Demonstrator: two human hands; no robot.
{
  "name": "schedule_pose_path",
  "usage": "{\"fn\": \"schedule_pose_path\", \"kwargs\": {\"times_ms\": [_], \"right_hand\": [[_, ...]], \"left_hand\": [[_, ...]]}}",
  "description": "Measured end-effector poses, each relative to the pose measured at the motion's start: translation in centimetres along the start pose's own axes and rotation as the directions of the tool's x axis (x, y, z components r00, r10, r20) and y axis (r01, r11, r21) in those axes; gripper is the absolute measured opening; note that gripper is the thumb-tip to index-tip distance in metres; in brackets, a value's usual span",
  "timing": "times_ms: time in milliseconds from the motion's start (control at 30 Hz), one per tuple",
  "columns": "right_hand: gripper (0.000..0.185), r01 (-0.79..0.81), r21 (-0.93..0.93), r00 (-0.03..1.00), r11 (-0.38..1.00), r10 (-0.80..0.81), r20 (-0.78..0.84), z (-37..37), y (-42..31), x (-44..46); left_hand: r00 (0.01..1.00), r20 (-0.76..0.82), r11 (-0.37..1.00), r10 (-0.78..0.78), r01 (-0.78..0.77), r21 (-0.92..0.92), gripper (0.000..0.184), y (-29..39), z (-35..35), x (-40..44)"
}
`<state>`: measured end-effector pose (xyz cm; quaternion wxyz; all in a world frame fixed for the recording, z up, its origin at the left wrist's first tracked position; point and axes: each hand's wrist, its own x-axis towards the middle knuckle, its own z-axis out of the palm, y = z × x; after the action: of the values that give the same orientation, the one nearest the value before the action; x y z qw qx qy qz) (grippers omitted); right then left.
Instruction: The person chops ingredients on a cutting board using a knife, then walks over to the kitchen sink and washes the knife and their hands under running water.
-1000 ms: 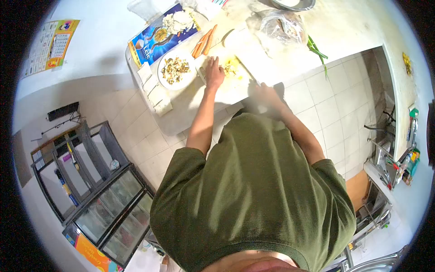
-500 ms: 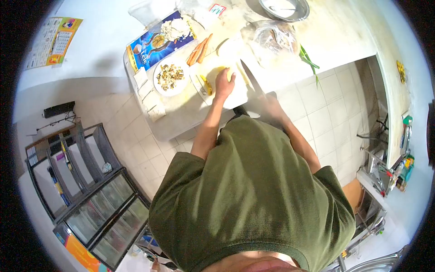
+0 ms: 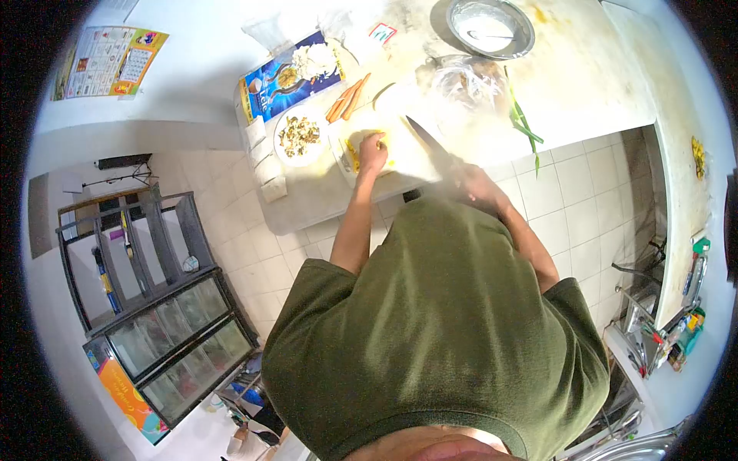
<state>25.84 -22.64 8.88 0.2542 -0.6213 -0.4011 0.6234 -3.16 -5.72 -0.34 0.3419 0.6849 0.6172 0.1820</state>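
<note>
knife, long and grey-bladed point(image 3: 427, 139), handle gripped by right hand point(image 3: 478, 187), tip toward eleven o'clock, likely to spare left hand point(image 3: 373, 151), curled at chopped yellow pieces point(image 3: 353, 154), eleven o'clock from torso.

Attire: one shirt point(image 3: 438, 330), showing dark olive green, hanging loose, creasing softly lengthwise | sleeves point(image 3: 311, 296): matching in colour, running short, opening wide | collar point(image 3: 430, 417): curving round, looking ribbed, sitting close
</note>
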Motion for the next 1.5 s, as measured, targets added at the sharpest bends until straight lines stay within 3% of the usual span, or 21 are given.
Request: {"fn": "schedule_pose_path", "kwargs": {"times_ms": [33,67,167,300,367,500,533,633,667,800,967,1067,1167,1267,1367,1500], "right_hand": [[0.050,-0.015,-0.019,1.000,1.000,0.014,-0.016,-1.3,0.7,0.2],[0.053,0.008,-0.040,1.000,0.999,-0.008,0.001,-2.6,1.8,0.7],[0.053,-0.031,-0.106,0.999,0.994,0.027,-0.039,-5.2,1.7,-0.3],[0.054,-0.103,-0.172,0.995,0.980,0.103,-0.007,-7.8,1.6,-1.8],[0.053,0.020,-0.265,0.999,0.964,-0.029,-0.031,-8.4,4.9,-0.5],[0.049,0.078,-0.399,0.995,0.913,-0.093,-0.018,-8.6,6.5,-0.1],[0.048,0.091,-0.429,0.995,0.899,-0.103,-0.006,-8.6,6.4,-0.2],[0.043,0.133,-0.508,0.990,0.851,-0.141,0.022,-8.8,5.9,-0.1],[0.043,0.163,-0.492,0.986,0.855,-0.162,0.044,-8.8,6.1,0.2],[0.046,0.209,-0.510,0.976,0.835,-0.146,0.160,-8.8,6.9,2.7],[0.042,0.295,-0.493,0.955,0.819,-0.271,0.122,-7.0,8.8,4.8],[0.042,0.184,-0.502,0.981,0.845,-0.131,0.140,-6.3,6.3,3.6],[0.042,0.120,-0.520,0.983,0.846,-0.028,0.181,-5.9,5.0,2.4],[0.041,0.119,-0.484,0.984,0.867,-0.038,0.174,-5.7,4.0,2.2],[0.038,0.139,-0.387,0.985,0.911,-0.085,0.152,-5.7,4.1,2.6],[0.039,0.205,-0.326,0.976,0.923,-0.166,0.145,-5.3,3.6,2.6]], "left_hand": [[0.995,-0.015,0.984,0.097,-0.093,0.150,0.035,0.3,-0.4,-0.3],[0.993,-0.005,0.978,0.122,-0.119,0.170,0.042,0.6,-0.6,-0.3],[0.984,-0.077,0.925,0.162,-0.124,0.360,0.045,2.3,0.0,-0.6],[0.989,0.094,0.899,0.116,-0.144,0.414,0.046,1.9,1.8,-1.1],[0.990,0.132,0.892,0.054,-0.107,0.439,0.044,2.5,1.0,-1.8],[0.928,-0.222,0.923,0.299,-0.223,0.313,0.045,0.7,0.9,-3.3],[0.977,-0.175,0.982,0.123,-0.095,0.161,0.056,0.3,0.4,-3.3],[0.984,-0.127,0.917,0.124,-0.064,0.394,0.077,1.8,-0.5,-5.0],[0.982,-0.066,0.891,0.178,-0.132,0.435,0.091,1.5,-0.5,-5.1],[0.988,-0.074,0.904,0.135,-0.092,0.418,0.075,0.6,1.2,-5.2],[0.984,-0.095,0.952,0.148,-0.115,0.285,0.050,1.7,1.7,-4.3],[0.962,-0.213,0.973,0.173,-0.133,0.189,0.051,2.0,3.6,-3.1],[0.952,-0.303,0.994,0.054,-0.080,-0.075,0.054,4.1,3.8,-3.1],[0.897,-0.440,0.997,-0.038,0.006,-0.074,0.060,4.2,3.6,-4.0],[0.945,-0.322,0.993,0.049,-0.010,0.119,0.057,1.2,4.9,-5.1],[0.955,-0.297,1.000,0.018,-0.011,0.028,0.057,1.2,6.2,-5.9]]}}
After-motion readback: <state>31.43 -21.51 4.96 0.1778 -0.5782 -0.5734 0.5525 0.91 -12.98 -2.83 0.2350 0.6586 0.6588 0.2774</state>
